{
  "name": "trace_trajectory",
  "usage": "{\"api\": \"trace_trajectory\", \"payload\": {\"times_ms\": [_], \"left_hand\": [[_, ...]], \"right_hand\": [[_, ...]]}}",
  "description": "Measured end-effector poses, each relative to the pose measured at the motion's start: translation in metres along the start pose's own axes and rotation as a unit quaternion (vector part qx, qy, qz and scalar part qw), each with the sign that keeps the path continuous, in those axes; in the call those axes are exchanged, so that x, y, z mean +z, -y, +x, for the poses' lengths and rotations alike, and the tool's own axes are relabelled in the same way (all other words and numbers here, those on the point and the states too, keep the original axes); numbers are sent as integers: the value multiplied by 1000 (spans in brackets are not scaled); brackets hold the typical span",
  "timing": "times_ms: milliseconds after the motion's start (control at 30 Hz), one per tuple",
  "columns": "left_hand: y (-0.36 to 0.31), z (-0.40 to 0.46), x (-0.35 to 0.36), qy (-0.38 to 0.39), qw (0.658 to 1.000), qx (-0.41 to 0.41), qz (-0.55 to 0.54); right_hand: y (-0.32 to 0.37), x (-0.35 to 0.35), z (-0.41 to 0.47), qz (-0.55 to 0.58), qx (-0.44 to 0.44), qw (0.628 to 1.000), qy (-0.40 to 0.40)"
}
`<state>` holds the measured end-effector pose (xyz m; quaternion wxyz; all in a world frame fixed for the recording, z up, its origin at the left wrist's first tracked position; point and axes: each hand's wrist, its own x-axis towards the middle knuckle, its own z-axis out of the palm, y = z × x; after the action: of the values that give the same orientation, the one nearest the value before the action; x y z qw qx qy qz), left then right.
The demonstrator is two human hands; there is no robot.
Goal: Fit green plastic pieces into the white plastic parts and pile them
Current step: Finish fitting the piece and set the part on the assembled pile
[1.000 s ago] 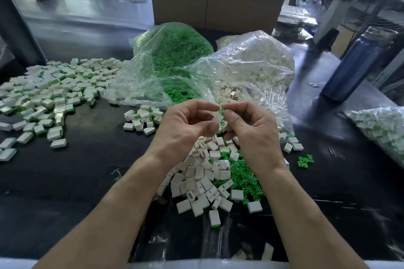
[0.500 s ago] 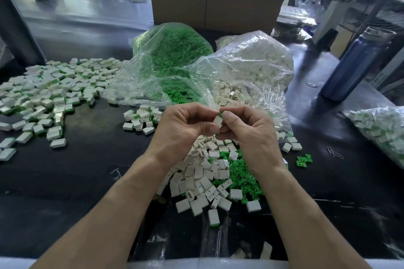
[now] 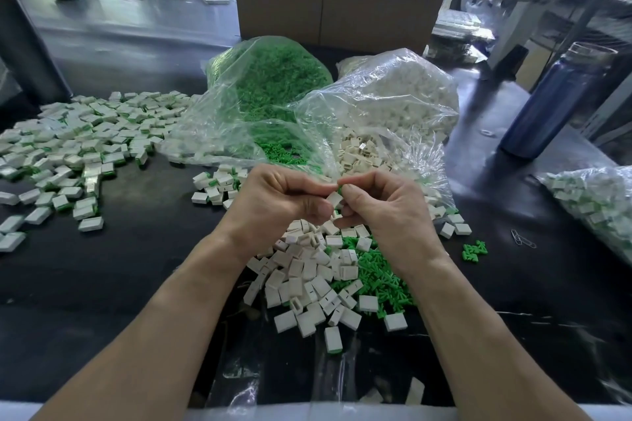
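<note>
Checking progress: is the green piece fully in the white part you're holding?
Not fully: green piece shows above white part, pinched between left hand and right hand.

Black worktable (image 3: 119, 284). On it: spread of assembled white-green parts (image 3: 78, 143) at left, loose white shells (image 3: 307, 270) and green inserts (image 3: 376, 277) mid-front, bag of green pieces (image 3: 270, 79), bag of white parts (image 3: 393, 96), blue bottle (image 3: 554, 102), paperclips (image 3: 523, 239).
</note>
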<state>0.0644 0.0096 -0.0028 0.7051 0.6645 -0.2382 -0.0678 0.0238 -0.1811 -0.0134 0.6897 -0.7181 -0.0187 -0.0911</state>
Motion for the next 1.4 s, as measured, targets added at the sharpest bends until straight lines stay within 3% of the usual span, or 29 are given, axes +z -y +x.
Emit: {"api": "trace_trajectory", "payload": {"times_ms": [433,733,1033,1400], "left_hand": [[0,3,-10,31,999,-10,20],[8,10,6,-45,997,3,59],[11,7,11,-51,996,12,78],[14,5,11,-47,996,26,69]], "right_hand": [[3,4,-2,3,27,999,20],[1,8,2,44,28,996,-72],[6,15,-4,81,41,995,-40],[10,16,-4,127,69,988,-60]]}}
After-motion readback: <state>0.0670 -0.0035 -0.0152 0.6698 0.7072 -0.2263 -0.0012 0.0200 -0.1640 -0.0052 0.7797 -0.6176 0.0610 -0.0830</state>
